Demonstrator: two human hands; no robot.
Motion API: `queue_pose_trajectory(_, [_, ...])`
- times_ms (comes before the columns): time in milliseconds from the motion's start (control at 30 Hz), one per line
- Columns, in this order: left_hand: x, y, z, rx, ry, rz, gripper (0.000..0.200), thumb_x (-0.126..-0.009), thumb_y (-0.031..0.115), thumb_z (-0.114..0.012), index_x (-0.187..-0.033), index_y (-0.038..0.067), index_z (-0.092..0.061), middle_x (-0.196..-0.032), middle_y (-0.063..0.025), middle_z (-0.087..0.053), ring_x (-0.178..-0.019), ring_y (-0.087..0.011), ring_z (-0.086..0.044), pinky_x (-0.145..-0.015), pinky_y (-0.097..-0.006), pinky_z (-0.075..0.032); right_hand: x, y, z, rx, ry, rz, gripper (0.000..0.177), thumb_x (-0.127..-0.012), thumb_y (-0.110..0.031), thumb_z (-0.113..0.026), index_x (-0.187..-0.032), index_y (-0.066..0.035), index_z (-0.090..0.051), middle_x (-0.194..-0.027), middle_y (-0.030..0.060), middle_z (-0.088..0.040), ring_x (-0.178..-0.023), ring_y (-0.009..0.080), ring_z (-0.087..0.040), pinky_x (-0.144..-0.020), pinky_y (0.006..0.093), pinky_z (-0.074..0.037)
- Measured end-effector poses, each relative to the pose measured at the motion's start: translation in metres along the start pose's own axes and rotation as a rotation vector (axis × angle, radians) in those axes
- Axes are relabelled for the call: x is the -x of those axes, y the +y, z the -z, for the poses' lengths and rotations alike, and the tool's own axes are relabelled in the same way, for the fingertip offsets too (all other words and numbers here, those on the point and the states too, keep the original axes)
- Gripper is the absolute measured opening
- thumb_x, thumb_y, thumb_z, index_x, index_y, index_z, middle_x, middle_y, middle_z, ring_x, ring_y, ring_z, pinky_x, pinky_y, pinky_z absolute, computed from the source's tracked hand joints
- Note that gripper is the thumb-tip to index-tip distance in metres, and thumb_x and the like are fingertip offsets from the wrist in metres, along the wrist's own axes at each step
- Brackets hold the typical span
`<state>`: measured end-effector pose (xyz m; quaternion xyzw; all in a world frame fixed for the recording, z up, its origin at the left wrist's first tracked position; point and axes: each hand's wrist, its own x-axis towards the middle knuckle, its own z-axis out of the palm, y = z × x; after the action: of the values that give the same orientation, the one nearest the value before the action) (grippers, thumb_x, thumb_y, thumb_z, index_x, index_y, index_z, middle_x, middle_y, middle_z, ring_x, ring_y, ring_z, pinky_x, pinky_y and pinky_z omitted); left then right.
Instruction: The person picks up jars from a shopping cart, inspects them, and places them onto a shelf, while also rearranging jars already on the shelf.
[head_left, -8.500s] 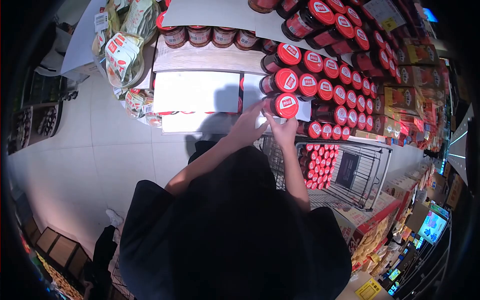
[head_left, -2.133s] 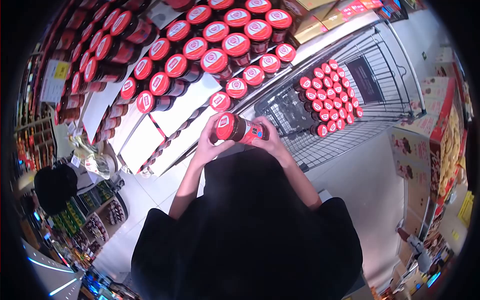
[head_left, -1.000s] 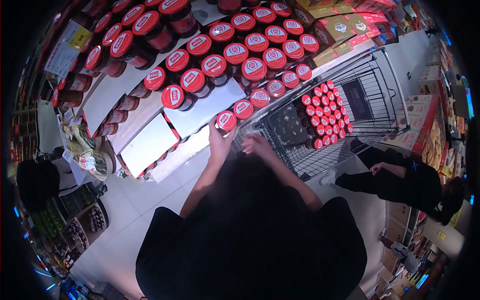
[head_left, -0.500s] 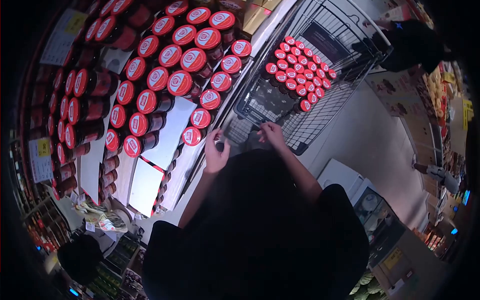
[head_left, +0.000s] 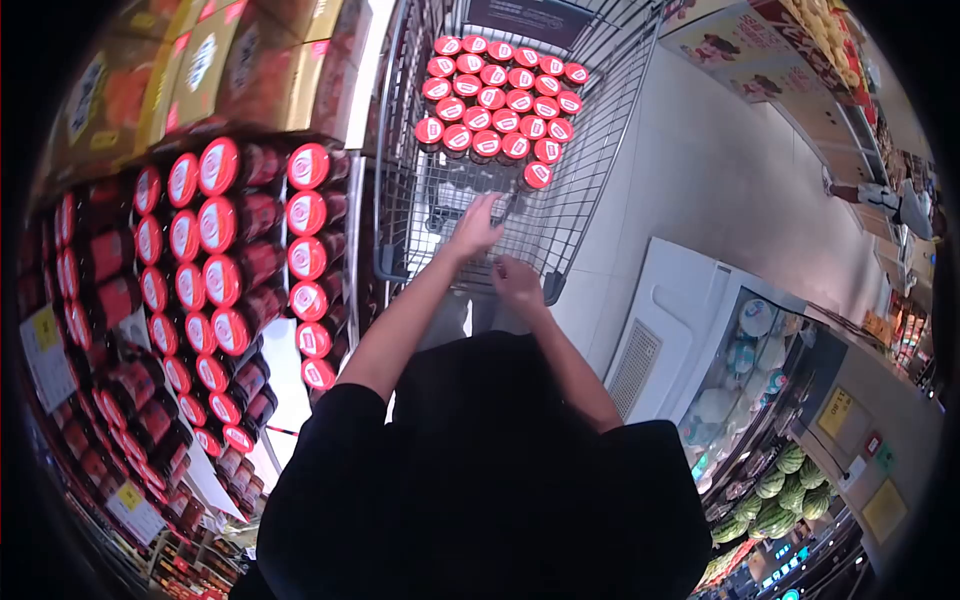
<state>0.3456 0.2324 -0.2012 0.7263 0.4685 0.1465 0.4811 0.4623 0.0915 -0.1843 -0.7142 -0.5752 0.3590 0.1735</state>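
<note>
My left hand [head_left: 478,228] reaches forward over the near part of the shopping cart [head_left: 592,215], fingers stretched out towards the red-lidded jars [head_left: 505,122]. A dark, narrow shape shows just beyond its fingertips. Close beside it and lower, my right hand [head_left: 517,282] is curled at the cart's near edge; whether it grips something I cannot tell. The jars stand upright in packed rows at the cart's far end, and a single jar [head_left: 538,174] stands at the front of them, nearest my hands.
Left of the cart, more red-lidded jars [head_left: 222,225] stand in rows on a shelf display, with gold boxes [head_left: 215,75] beyond. A white chest freezer [head_left: 665,320] stands on the right, with watermelons [head_left: 790,490] behind it. A person's legs [head_left: 865,195] show far right.
My view has swung right, so the cart now lies straight ahead and the jar display sits further left. My left hand has moved from beside the shelf to over the cart; my right hand has curled.
</note>
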Motion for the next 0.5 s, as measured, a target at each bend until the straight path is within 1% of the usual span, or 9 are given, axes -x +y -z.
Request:
queue_pose_trajectory(67, [-0.035, -0.015, -0.025, -0.002, -0.068, 0.004, 0.074, -0.079, 0.012, -0.074, -0.146, 0.009, -0.045, -0.144, -0.0213, -0.048, -0.135, -0.0401, -0.047, -0.113, -0.0437, -0.041, 0.0, -0.015, 0.004, -0.044, 0.119, -0.035, 0.02, -0.09, -0.024, -0.067, -0.097, -0.005, -0.065, -0.085, 0.0166, -0.071, -0.075, 0.0388, -0.069, -0.068, 0.0488, -0.056])
queue_pose_trajectory(167, [-0.082, -0.027, -0.06, -0.103, -0.045, -0.037, 0.079, -0.075, 0.007, -0.076, -0.147, 0.011, -0.044, -0.146, -0.0304, -0.043, -0.135, -0.0473, -0.045, -0.115, -0.0507, -0.038, -0.001, -0.013, 0.005, -0.05, 0.164, 0.0, 0.02, -0.09, -0.024, -0.067, -0.096, -0.005, -0.063, -0.086, 0.0169, -0.07, -0.073, 0.0382, -0.069, -0.065, 0.0496, -0.056])
queue_pose_trajectory(200, [-0.099, -0.045, -0.08, -0.069, 0.0, -0.147, 0.083, -0.073, 0.004, -0.077, -0.148, 0.013, -0.044, -0.148, -0.0346, -0.038, -0.136, -0.0508, -0.043, -0.113, -0.0543, -0.039, -0.002, -0.011, 0.003, -0.03, 0.16, -0.018, 0.019, -0.09, -0.023, -0.067, -0.092, -0.005, -0.062, -0.083, 0.0164, -0.069, -0.07, 0.0373, -0.069, -0.061, 0.0488, -0.055])
queue_pose_trajectory(233, [-0.11, -0.042, -0.086, -0.091, -0.008, -0.174, 0.086, -0.071, 0.003, -0.078, -0.149, 0.014, -0.044, -0.148, -0.0357, -0.037, -0.136, -0.0514, -0.042, -0.11, -0.0528, -0.042, -0.004, -0.015, 0.006, -0.025, 0.155, -0.034, 0.019, -0.09, -0.023, -0.067, -0.092, -0.005, -0.062, -0.083, 0.0164, -0.069, -0.07, 0.0373, -0.069, -0.061, 0.0488, -0.055])
queue_pose_trajectory(300, [-0.124, -0.032, -0.098, -0.125, 0.023, -0.232, 0.085, -0.071, 0.006, -0.08, -0.149, 0.013, -0.046, -0.142, -0.032, -0.043, -0.13, -0.0489, -0.048, -0.105, -0.0499, -0.048, -0.006, -0.019, 0.01, -0.024, 0.188, -0.024, 0.017, -0.089, -0.022, -0.067, -0.09, -0.005, -0.062, -0.08, 0.0155, -0.067, -0.068, 0.0362, -0.068, -0.057, 0.0475, -0.055])
queue_pose_trajectory(367, [-0.136, -0.021, -0.099, -0.244, -0.021, -0.114, 0.083, -0.073, 0.009, -0.081, -0.148, 0.014, -0.047, -0.131, -0.0273, -0.049, -0.122, -0.0439, -0.053, -0.099, -0.0475, -0.051, -0.007, -0.015, 0.006, -0.006, 0.169, -0.051, 0.016, -0.088, -0.02, -0.069, -0.089, -0.005, -0.061, -0.079, 0.0138, -0.066, -0.066, 0.0355, -0.067, -0.058, 0.0462, -0.055])
queue_pose_trajectory(400, [-0.138, -0.022, -0.104, -0.247, 0.025, -0.109, 0.076, -0.076, 0.011, -0.08, -0.146, 0.014, -0.049, -0.127, -0.0228, -0.05, -0.117, -0.0406, -0.054, -0.096, -0.0472, -0.053, -0.008, -0.016, 0.006, -0.015, 0.204, -0.021, 0.016, -0.088, -0.019, -0.069, -0.089, -0.005, -0.061, -0.079, 0.0133, -0.066, -0.065, 0.0352, -0.067, -0.058, 0.0457, -0.055])
queue_pose_trajectory(433, [-0.138, -0.023, -0.107, -0.238, 0.022, -0.097, 0.076, -0.076, 0.011, -0.08, -0.146, 0.014, -0.049, -0.127, -0.0228, -0.05, -0.117, -0.0406, -0.054, -0.096, -0.0472, -0.053, -0.008, -0.016, 0.007, -0.027, 0.237, 0.01, 0.016, -0.088, -0.019, -0.069, -0.088, -0.005, -0.061, -0.078, 0.0128, -0.066, -0.065, 0.0348, -0.067, -0.058, 0.0451, -0.055])
queue_pose_trajectory(500, [-0.138, -0.031, -0.11, -0.217, -0.014, -0.005, 0.069, -0.078, 0.011, -0.079, -0.141, 0.013, -0.052, -0.129, -0.0214, -0.05, -0.119, -0.0409, -0.053, -0.096, -0.0472, -0.053, -0.008, -0.017, 0.008, -0.022, 0.203, 0.011, 0.016, -0.087, -0.019, -0.07, -0.088, -0.005, -0.062, -0.078, 0.0127, -0.066, -0.064, 0.0344, -0.066, -0.058, 0.0444, -0.054])
